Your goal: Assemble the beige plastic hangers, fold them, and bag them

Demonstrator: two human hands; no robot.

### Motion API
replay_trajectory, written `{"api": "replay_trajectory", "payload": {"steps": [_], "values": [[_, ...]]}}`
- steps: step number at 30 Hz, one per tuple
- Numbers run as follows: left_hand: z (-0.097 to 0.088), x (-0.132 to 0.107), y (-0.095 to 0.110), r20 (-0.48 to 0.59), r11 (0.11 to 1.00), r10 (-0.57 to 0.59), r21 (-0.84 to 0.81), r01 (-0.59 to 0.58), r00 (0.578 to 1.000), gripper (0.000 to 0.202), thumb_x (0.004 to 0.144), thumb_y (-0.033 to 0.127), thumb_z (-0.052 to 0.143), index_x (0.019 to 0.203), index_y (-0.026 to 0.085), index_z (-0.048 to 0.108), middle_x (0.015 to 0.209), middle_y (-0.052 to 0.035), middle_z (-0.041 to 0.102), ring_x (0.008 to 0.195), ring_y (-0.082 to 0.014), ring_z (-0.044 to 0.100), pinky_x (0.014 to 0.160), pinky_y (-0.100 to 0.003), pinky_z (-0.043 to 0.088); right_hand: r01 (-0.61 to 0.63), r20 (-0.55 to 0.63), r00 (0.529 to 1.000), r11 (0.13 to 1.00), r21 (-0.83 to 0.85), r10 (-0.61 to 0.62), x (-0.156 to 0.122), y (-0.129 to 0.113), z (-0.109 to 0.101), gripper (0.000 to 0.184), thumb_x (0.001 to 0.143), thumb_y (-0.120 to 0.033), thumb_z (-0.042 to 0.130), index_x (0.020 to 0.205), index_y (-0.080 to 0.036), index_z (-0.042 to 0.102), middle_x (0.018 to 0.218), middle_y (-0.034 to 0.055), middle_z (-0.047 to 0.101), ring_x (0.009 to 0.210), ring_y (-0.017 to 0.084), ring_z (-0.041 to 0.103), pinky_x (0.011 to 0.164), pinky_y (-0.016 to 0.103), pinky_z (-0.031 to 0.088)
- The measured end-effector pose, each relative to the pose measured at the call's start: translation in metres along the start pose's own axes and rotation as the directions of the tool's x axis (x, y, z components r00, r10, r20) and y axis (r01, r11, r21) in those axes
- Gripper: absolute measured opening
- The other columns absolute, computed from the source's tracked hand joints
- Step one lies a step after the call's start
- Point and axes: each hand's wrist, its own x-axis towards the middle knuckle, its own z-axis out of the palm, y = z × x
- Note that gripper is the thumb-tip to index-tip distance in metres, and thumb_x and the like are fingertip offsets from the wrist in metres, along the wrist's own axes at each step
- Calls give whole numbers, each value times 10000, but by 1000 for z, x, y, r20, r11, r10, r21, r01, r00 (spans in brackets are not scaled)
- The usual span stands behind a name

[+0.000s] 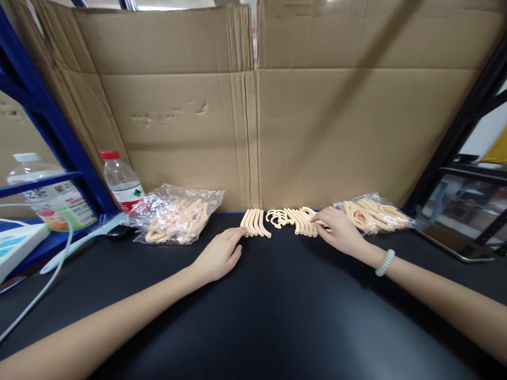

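Observation:
A row of cream curved plastic pieces (255, 222) lies on the black table (277, 316) against the cardboard wall. My left hand (219, 255) rests flat on the table, its fingertips touching the left end of that row, fingers stretched out. A second bunch of the same cream pieces (295, 219) lies to the right. My right hand (338, 230), with a pale bead bracelet on the wrist, lies over the right end of this bunch, fingers curled against the pieces.
A clear bag of cream pieces (176, 220) lies at the left, another bag (372, 215) at the right. A red-capped water bottle (122, 182), a labelled bottle (47, 198), blue shelving (59, 137), a white cable (51, 264) and a tablet (451, 240) surround them. Cardboard (253, 116) stands behind.

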Motion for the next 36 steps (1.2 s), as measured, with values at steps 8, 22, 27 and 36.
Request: {"api": "replay_trajectory", "payload": {"steps": [8,22,27,36], "values": [[-3,-1,4,-39,1000,-1,5,2,999,321,875,125,398,1155,142,555,1177,-147,605,1093,-289,573,950,-485,487,-37,178,983,999,-21,40,48,-19,31,137,916,-264,578,897,-183,686,862,77,668,893,247,587,776,348,439],[-4,-2,9,-89,992,84,-84,-92,992,149,951,174,410,943,201,556,1013,-64,588,952,-215,567,872,-361,483,-239,203,953,970,54,223,65,-22,41,107,765,-149,651,662,-173,669,760,62,670,804,219,603,714,285,420],[-5,-4,9,-116,988,113,-90,-123,987,172,979,184,366,1022,206,531,922,-42,629,826,-188,613,739,-304,498,-334,156,938,926,175,309,67,-16,34,74,713,-151,676,643,-177,681,759,58,689,740,201,629,656,267,441],[-9,-6,28,-163,952,212,-187,-241,964,187,969,135,350,1025,203,516,1091,-80,550,862,-148,585,783,-271,492,-378,18,910,811,446,414,31,-11,5,129,732,-310,635,706,-184,642,581,0,581,534,159,513,532,281,390]]}}
